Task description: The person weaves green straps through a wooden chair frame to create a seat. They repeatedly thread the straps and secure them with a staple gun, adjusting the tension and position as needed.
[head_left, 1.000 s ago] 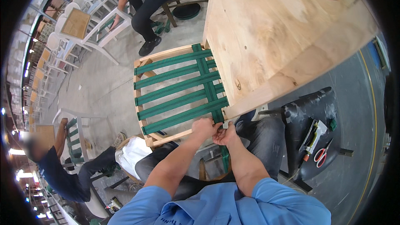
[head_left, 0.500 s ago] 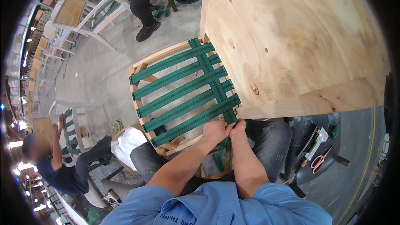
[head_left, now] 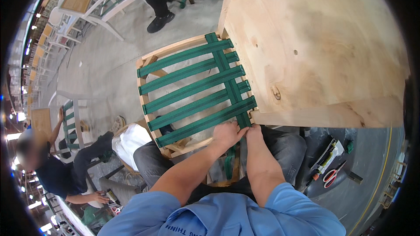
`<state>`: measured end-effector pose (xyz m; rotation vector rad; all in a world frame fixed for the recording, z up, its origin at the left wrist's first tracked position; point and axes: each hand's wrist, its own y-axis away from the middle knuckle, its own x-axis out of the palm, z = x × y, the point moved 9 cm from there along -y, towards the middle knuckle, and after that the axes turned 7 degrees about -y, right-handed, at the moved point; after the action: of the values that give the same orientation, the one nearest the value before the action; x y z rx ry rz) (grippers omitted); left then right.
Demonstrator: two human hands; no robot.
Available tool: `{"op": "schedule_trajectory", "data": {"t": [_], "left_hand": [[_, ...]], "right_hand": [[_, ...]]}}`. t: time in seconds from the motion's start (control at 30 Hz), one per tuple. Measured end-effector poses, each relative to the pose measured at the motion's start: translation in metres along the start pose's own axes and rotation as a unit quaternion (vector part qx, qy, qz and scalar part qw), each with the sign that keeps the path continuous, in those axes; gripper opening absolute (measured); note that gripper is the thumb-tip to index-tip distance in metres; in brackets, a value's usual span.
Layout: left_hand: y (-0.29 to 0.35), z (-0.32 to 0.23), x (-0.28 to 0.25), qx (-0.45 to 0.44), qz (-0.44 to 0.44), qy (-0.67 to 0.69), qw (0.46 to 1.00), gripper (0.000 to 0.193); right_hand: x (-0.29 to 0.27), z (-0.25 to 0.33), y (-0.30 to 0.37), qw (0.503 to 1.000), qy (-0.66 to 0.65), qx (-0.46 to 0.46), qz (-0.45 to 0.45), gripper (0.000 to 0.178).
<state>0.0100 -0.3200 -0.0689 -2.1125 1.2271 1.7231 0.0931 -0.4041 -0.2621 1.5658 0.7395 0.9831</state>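
A wooden chair (head_left: 280, 30) lies tipped before me, its seat frame (head_left: 175, 45) facing up and its broad plywood back to the right. Several green webbing straps (head_left: 192, 87) run across the frame. One cross strap (head_left: 221, 59) weaves over and under them near the back. At the near rail, my left hand (head_left: 226, 134) is closed on the end of this cross strap, its fingers bent at the rail. Close beside it, my right hand (head_left: 254, 134) pinches the same strap end. A loose green tail hangs below my hands between my legs; my fingers partly hide the strap.
A dark stool seat at my right holds red-handled scissors (head_left: 332, 175) and a staple gun (head_left: 327, 156). To the left, a co-worker (head_left: 57, 166) sits by a white chair frame with green straps. White chairs (head_left: 113, 6) stand far left; another person's leg shows at the top.
My view has shifted slightly, while both hands stay at the strap end on the near rail. The co-worker at left now has one hand lowered beside their seat.
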Motion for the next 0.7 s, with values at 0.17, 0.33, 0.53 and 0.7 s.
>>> {"op": "schedule_trajectory", "data": {"t": [0.17, 0.33, 0.53, 0.7], "left_hand": [[-0.002, 0.001, 0.003, 0.008, 0.014, 0.014, 1.000, 0.065], [-0.003, 0.005, 0.002, 0.006, 0.039, 0.045, 0.998, 0.066], [-0.006, 0.010, 0.007, -0.019, 0.066, 0.097, 0.993, 0.067], [-0.010, 0.013, 0.015, -0.035, 0.122, 0.113, 0.985, 0.064]], "right_hand": [[0.002, -0.008, -0.024, 0.999, 0.041, -0.013, -0.001, 0.031], [-0.014, -0.004, -0.039, 0.996, 0.078, -0.022, -0.022, 0.031], [-0.030, -0.001, -0.048, 0.992, 0.114, -0.029, -0.042, 0.031], [-0.040, 0.003, -0.056, 0.989, 0.136, -0.035, -0.052, 0.031]]}}
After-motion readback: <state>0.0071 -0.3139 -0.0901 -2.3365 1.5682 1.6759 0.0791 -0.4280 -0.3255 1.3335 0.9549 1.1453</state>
